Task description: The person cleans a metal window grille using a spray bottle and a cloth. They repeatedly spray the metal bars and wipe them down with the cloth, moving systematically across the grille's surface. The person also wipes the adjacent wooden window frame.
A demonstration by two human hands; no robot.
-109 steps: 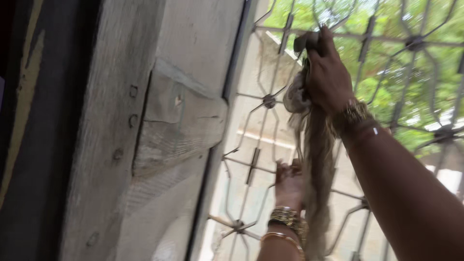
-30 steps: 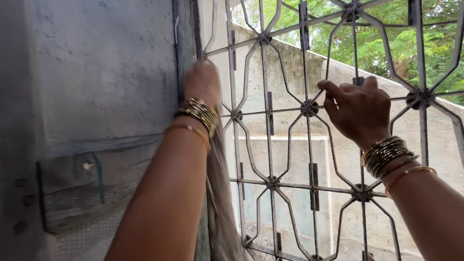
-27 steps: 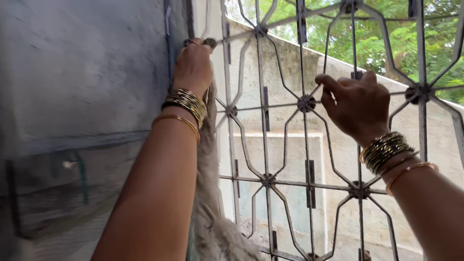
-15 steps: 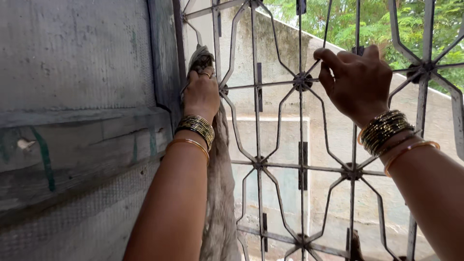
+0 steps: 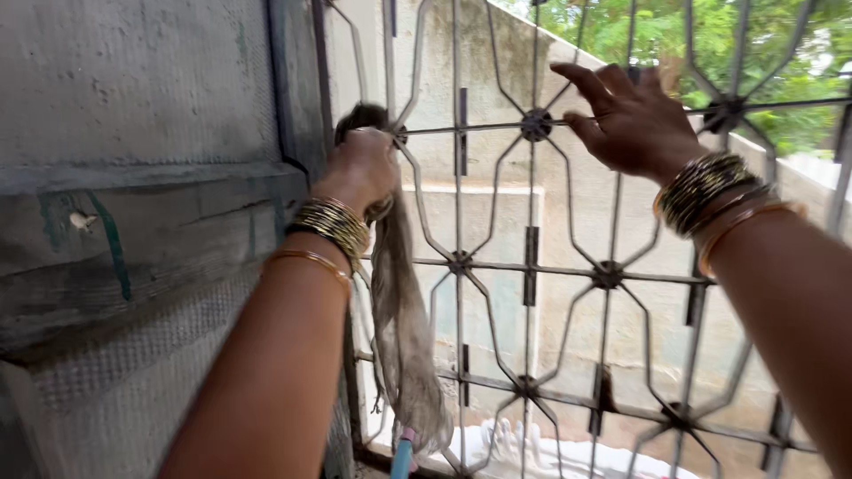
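My left hand (image 5: 359, 168) has come down the left edge of the dark metal window grille (image 5: 532, 266) over the last second, from up near the top of the frame to about the level of the first horizontal bar. It is closed in a fist around the worn grey-brown cloth rag (image 5: 404, 328), pressing the bunched top of it against a curved bar right beside the rough grey concrete wall (image 5: 142, 177). The rest of the rag hangs loose below my fist, in front of the lower bars. I judge from this downward travel that I am wiping the grille bar by bar, with the upper left stretch done and the lower bars yet to be reached.

My right hand (image 5: 630, 120) has barely shifted. It rests on the grille higher up and to the right, fingers spread and lightly curled over a bar, holding nothing; it seems to be steadying me.

The tips of my left fingers are hidden behind the rag, so I cannot tell exactly which bar they close on. The rag's lower end is blurred, and a small blue and pink thing (image 5: 404, 454) at the bottom edge, perhaps a handle, is cut off. My right forearm (image 5: 790, 302) runs out of view at the right.
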